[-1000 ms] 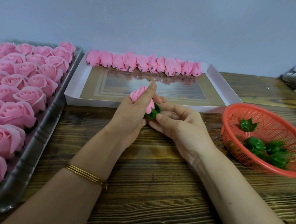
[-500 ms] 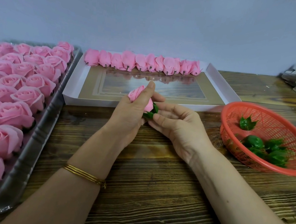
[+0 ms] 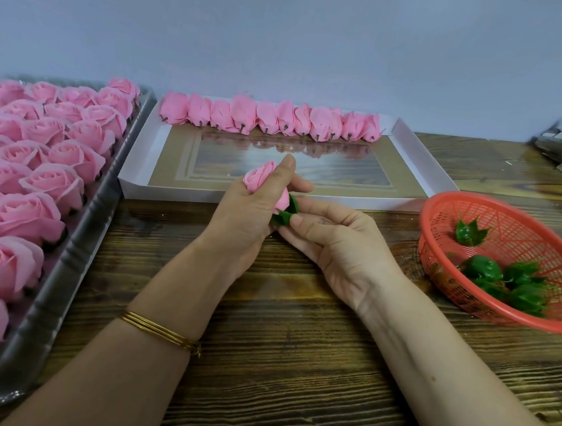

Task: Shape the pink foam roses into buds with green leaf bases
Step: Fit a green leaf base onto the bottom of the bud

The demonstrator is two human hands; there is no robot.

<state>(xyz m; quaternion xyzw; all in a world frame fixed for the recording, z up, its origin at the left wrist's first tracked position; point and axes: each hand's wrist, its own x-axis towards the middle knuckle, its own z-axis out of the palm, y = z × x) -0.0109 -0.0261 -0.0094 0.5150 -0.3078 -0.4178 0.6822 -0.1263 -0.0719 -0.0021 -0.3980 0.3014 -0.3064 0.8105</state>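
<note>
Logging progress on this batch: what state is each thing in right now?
Held rose, folded into a bud, gripped by left hand.
Leaf base, at its bottom, pinched by right hand.
White tray, one row of buds along far edge.
Grey tray, filled with open roses.
Red basket, several loose leaf bases inside.

Fingers (image 3: 309,221) mostly hide the leaf base (image 3: 288,210); the basket (image 3: 452,202) rim looks blurred.

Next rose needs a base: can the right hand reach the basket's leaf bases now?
Probably yes, once freed: the red basket lies open beside the right hand, nothing between; its fingers now pinch the green base of the bud.
</note>
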